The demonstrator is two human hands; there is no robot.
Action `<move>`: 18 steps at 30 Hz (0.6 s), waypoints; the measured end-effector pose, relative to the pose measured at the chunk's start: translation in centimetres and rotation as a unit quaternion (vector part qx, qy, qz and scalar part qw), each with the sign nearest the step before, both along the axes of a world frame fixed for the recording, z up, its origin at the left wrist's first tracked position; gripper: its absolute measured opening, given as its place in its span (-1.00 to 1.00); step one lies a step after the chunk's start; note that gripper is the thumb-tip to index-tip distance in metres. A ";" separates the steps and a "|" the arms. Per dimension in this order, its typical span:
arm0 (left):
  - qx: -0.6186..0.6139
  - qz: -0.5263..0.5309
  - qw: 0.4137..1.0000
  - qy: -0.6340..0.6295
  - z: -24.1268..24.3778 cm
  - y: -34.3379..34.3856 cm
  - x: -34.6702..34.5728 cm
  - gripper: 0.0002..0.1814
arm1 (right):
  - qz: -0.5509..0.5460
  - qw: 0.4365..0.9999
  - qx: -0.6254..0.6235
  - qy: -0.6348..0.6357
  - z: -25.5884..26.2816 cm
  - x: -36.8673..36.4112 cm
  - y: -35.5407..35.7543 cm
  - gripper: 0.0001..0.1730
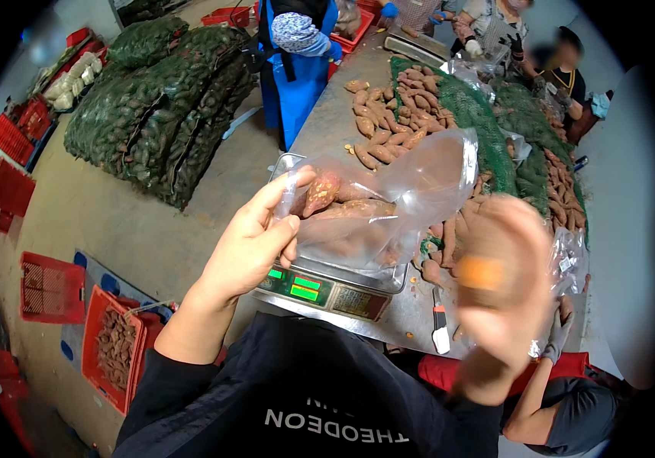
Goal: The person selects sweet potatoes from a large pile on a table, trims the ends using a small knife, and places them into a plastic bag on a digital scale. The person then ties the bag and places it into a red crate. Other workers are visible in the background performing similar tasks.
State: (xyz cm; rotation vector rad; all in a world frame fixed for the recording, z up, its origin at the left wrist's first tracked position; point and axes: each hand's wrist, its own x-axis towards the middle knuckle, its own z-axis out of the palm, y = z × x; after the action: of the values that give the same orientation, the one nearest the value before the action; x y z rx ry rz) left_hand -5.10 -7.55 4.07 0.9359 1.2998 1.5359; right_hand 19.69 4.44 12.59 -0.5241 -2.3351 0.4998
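Observation:
My left hand (259, 223) pinches the open edge of a clear plastic bag (436, 177). Several sweet potatoes (356, 212) lie inside the bag, one with a reddish, patchy skin. The bag rests on the metal pan of a digital scale (310, 289), whose displays are lit green. To the right of the scale, blurred by motion, my right hand (508, 275) grips a sweet potato piece (482, 272) with an orange cut face. A knife (441, 326) with a white and black handle lies on the metal table (327, 114) between scale and right hand.
Loose sweet potatoes (385, 126) and green mesh sacks (476, 131) spread beyond the scale. A co-worker in a blue apron (299, 80) stands ahead; others work farther right. One gloved hand (559, 332) is near my right side. Stacked full sacks (156, 109) and red crates (113, 349) occupy the left floor.

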 end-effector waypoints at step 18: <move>0.042 0.034 0.998 -0.036 -1.0 1.1 -2.0 -0.42 | 0.071 0.856 -0.252 -0.445 -9.7 -4.0 12.1 -0.27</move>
State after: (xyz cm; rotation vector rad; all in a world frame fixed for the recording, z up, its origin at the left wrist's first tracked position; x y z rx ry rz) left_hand -7.09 -6.44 3.10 0.8879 1.2345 1.6742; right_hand 15.70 16.52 2.87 -0.9935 -3.1370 1.1510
